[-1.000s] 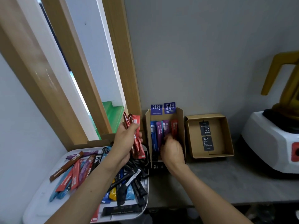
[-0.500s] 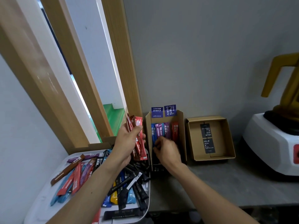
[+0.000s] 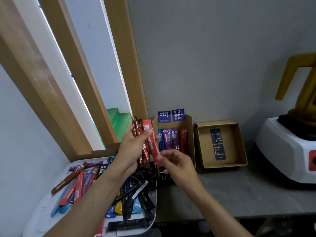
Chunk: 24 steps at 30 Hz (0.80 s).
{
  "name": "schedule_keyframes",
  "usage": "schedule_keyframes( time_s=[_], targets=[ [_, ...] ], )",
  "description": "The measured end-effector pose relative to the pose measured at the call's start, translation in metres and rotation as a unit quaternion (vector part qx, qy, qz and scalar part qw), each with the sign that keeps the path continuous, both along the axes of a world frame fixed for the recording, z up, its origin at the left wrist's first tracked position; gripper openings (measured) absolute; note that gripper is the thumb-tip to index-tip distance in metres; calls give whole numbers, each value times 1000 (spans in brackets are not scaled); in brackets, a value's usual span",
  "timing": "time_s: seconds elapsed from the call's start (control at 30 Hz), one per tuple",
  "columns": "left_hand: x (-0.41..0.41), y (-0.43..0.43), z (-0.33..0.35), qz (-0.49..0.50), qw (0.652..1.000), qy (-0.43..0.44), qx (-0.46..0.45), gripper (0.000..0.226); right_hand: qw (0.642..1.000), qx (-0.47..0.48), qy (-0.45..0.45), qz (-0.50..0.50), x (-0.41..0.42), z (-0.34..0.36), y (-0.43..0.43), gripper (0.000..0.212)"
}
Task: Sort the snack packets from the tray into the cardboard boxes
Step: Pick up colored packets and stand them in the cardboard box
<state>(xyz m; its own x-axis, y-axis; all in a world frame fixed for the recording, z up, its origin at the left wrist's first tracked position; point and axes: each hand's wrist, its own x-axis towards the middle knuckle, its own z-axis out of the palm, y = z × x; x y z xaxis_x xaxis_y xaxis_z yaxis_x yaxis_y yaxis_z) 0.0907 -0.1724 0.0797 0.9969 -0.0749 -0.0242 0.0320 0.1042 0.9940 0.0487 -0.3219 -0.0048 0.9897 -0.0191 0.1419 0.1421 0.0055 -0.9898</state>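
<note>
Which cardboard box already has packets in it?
The narrow box: blue, purple and red packets stand inside. The wide box holds only black cards.

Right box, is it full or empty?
Nearly empty: the right box holds only two black printed cards flat on its floor; the coloured packets stand in the left box.

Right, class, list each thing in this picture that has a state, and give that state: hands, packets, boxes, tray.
left hand, grips a bundle of red packets
right hand, pinches the lower end of the front red packet
tall box, open, sorted packets standing upright inside
flat box, open, black cards lying flat inside
tray, heaped with mixed packets
</note>
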Motion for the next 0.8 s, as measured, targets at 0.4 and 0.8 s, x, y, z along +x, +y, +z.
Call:
schedule_keyframes(
  time_s=[0.4, 0.8],
  targets=[
    [-5, 6, -2, 66, 992, -40, 103, 25, 991, 109, 74, 15, -11, -3, -4, 11],
    [-1, 18, 11, 58, 986, -73, 136, 16, 971, 219, 83, 58, -21, -5, -3, 30]
  ],
)
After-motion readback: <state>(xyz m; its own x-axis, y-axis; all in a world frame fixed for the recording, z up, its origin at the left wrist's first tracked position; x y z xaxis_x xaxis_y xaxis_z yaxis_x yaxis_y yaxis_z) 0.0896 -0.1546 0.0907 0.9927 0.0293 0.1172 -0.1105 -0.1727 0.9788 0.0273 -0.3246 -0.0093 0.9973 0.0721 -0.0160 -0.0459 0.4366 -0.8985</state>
